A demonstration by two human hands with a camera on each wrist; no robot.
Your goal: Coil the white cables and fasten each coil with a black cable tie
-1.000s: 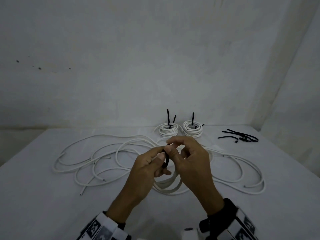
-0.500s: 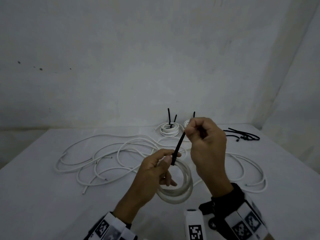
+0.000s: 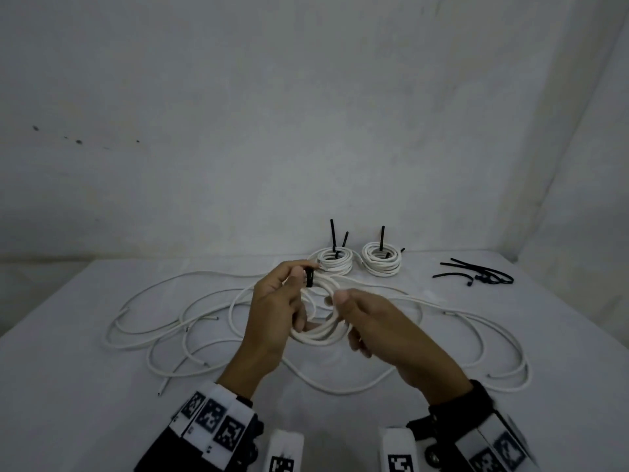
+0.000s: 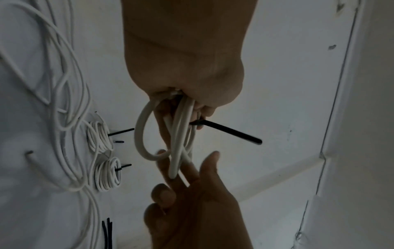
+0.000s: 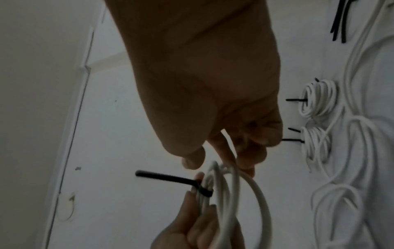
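Note:
I hold a small white cable coil (image 3: 320,333) above the table between both hands. My left hand (image 3: 303,274) grips its upper left side, thumb and fingers right at the black cable tie (image 3: 309,278) cinched round the strands. In the wrist views the black cable tie (image 5: 204,191) has a free tail (image 4: 229,132) that sticks out sideways, untouched. My right hand (image 3: 337,301) holds the coil's right side, thumb on top and fingers curled beneath. In the left wrist view the strands (image 4: 177,134) hang from my left fist down into the right hand (image 4: 192,168).
Two tied coils (image 3: 335,264) (image 3: 381,264) stand at the back of the white table (image 3: 85,386), their tie tails upright. Spare black ties (image 3: 476,275) lie at the back right. Loose white cables (image 3: 163,321) (image 3: 483,338) sprawl on both sides. Walls close in behind and at the right.
Half a second ago my right hand pulled the tie's tail upward. It has now let go of the tail and come down onto the coil, which sits higher between both hands.

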